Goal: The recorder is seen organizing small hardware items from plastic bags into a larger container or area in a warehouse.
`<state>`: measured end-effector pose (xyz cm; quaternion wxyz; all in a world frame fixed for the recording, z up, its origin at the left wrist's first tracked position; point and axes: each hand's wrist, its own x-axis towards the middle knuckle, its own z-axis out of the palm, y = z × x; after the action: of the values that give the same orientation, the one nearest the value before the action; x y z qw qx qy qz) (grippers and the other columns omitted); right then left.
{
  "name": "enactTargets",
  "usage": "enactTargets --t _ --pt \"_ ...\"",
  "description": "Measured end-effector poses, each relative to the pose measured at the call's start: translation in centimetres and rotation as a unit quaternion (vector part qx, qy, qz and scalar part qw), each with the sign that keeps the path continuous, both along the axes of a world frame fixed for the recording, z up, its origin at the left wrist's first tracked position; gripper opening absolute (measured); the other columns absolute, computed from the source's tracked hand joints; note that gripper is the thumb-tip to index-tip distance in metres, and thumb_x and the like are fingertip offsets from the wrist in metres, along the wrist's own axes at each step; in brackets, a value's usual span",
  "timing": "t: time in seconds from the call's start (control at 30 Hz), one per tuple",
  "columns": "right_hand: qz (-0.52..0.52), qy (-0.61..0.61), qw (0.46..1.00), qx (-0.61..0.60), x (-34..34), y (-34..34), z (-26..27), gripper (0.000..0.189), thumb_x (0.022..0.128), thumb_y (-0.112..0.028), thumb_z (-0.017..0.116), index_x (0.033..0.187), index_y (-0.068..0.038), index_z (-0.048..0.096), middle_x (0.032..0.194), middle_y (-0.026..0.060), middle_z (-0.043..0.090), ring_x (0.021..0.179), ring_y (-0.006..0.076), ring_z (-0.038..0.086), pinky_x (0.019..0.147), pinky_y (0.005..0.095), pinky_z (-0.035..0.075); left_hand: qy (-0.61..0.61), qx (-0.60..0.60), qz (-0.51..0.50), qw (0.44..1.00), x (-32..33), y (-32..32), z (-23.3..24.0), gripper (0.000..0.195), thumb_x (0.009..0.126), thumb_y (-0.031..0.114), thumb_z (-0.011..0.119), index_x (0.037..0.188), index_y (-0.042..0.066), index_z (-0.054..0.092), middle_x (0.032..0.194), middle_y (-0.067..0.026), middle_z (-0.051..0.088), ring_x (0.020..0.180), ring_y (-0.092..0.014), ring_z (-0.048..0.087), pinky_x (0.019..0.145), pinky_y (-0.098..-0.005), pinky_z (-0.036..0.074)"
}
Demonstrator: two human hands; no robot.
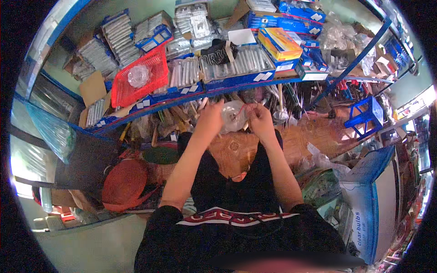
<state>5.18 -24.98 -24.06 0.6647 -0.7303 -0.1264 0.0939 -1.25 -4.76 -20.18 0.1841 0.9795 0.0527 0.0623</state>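
Observation:
A clear plastic bag (pixel 233 117) with something small and dark in it hangs between my two hands, in front of the lower shelf. My left hand (pixel 211 116) is raised at the bag's left side, its fingers blurred, so its grip on the plastic cannot be made out. At the bag's upper right, my right hand (pixel 258 116) pinches a thin red string or tie (pixel 241 110) between thumb and fingers. Above them, on the shelf, a red plastic basket (pixel 153 70) holds a clear, crumpled-looking plastic or glass piece (pixel 138 76).
A blue metal shelf edge (pixel 218 89) crosses above my hands, with boxes of wrapped goods and a yellow-orange box (pixel 280 43) on it. Long-handled items crowd underneath. A blue stool (pixel 367 117) is at right, a red basin (pixel 125 182) at left, an open carton (pixel 362 204) lower right.

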Motion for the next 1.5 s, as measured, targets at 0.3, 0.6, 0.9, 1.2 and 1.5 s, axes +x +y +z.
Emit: enactTargets --t 0.3,0.6,0.9,1.2,1.5 --pt "-0.089 -0.088 0.992 -0.021 -0.6 1.1 -2.1 0.021 0.102 -0.017 0.063 0.102 0.004 0.067 0.086 0.0145 0.071 0.081 0.0208 0.067 0.076 0.036 0.051 -0.084 0.017 0.078 0.993 0.4 -0.7 -1.7 0.013 0.09 0.007 0.058 0.091 -0.005 0.064 0.091 -0.0284 0.069 0.085 -0.044 0.07 0.076 -0.0552 0.055" --pt "-0.063 -0.099 0.992 -0.053 0.4 0.4 -2.8 0.023 0.104 -0.016 0.06 0.101 0.005 0.067 0.077 0.0026 0.065 0.067 0.0087 0.055 0.06 0.0293 0.044 -0.051 -0.142 0.068 0.986 -0.2 -0.1 -2.1 0.019 0.081 0.009 0.068 0.096 0.002 0.077 0.094 -0.0251 0.072 0.096 -0.043 0.07 0.085 -0.0515 0.055" --pt "-0.039 0.032 0.999 0.018 0.2 -0.3 -0.2 0.024 0.106 -0.023 0.06 0.104 0.0 0.063 0.072 -0.0011 0.057 0.05 0.0073 0.049 0.045 0.0255 0.036 -0.092 -0.203 0.075 0.972 0.9 1.5 -0.2 0.021 0.086 0.007 0.064 0.103 0.003 0.076 0.097 -0.019 0.075 0.092 -0.034 0.072 0.082 -0.0448 0.056" --pt "0.111 0.107 0.988 -0.025 -1.0 -0.3 6.9 0.049 0.099 -0.01 0.065 0.144 0.003 0.049 0.069 0.0008 0.056 0.05 0.0086 0.049 0.043 0.0262 0.035 -0.139 -0.359 0.05 0.922 -0.3 1.9 2.2 0.021 0.097 0.018 0.069 0.104 -0.001 0.073 0.085 -0.008 0.074 0.077 -0.015 0.069 0.071 -0.0323 0.053" --pt "0.111 0.082 0.98 0.145 -2.2 2.6 11.3 0.05 0.098 -0.005 0.062 0.146 0.0 0.049 0.071 0.0001 0.058 0.05 0.008 0.049 0.045 0.0253 0.038 -0.174 -0.799 0.097 0.568 -3.3 2.8 -8.8 0.049 0.104 0.045 0.057 0.137 0.01 0.058 0.122 -0.0051 0.066 0.113 -0.019 0.061 0.096 -0.0361 0.046"
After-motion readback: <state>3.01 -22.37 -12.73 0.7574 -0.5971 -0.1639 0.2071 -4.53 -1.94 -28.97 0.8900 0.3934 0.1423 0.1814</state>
